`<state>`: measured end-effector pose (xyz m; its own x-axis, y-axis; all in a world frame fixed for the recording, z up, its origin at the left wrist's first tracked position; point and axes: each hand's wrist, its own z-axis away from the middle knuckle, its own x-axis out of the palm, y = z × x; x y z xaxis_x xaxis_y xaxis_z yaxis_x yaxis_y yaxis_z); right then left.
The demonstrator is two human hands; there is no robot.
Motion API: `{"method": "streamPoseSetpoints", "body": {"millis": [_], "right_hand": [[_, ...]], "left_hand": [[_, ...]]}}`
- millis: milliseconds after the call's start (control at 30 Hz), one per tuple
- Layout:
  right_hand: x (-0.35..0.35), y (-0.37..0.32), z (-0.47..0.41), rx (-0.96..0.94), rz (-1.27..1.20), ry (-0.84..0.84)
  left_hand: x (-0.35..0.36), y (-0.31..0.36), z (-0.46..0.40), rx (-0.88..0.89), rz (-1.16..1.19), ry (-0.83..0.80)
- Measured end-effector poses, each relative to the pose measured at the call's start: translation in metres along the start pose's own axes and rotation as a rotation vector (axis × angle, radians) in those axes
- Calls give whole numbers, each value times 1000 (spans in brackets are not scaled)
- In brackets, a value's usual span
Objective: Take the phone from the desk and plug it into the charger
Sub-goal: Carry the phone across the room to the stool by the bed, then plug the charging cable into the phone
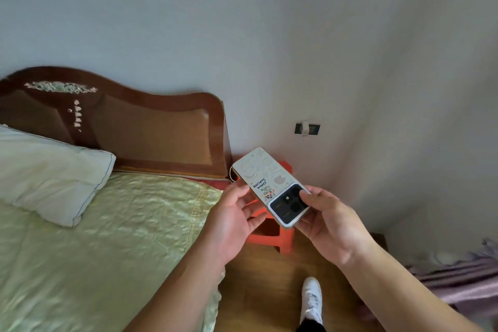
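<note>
1. The room is a bedroom corner with pale walls [269, 21] and a wooden floor [264, 291].
2. On the left stands a bed [107, 237] with a light green cover, a white pillow [51, 172] and a dark brown carved headboard [129, 121].
3. Between the bed and the corner stands an orange plastic stool [272, 234], partly hidden behind the hands.
4. On the wall above the stool there is a dark socket [314, 129] with a white charger [305, 127] plugged into it.
5. A thin white cable [231, 173] shows just beside the far left corner of the phone; where it ends I cannot tell.
6. The phone [266, 183] is held in the air above the stool, back side up, with a white case that has cartoon drawings and the words "CRAYON SHINCHAN".
7. Its dark camera block [289, 203] is at the near end, toward the person, and the far end points to the wall.
8. The left hand [231, 223] is at the left long edge of the phone, palm partly visible, thumb touching the edge and fingers curled under the phone.
9. The right hand [331, 223] grips the near right corner, with the thumb on top beside the camera block and the other fingers below.
10. So the phone lies between both hands, and both are closed on it.
11. Below, one foot in a white shoe [311, 300] stands on the floor, and a purple cloth [458, 283] lies at the right side.
</note>
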<state>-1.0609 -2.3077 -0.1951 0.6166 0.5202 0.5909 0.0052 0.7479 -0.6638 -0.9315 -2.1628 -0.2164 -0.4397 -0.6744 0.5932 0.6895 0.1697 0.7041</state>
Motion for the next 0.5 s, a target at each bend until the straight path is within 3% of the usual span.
{"method": "streamPoseSetpoints", "body": {"millis": [500], "right_hand": [[-52, -90, -142, 222, -3, -88]], "left_hand": [[76, -14, -153, 167, 114, 319]]}}
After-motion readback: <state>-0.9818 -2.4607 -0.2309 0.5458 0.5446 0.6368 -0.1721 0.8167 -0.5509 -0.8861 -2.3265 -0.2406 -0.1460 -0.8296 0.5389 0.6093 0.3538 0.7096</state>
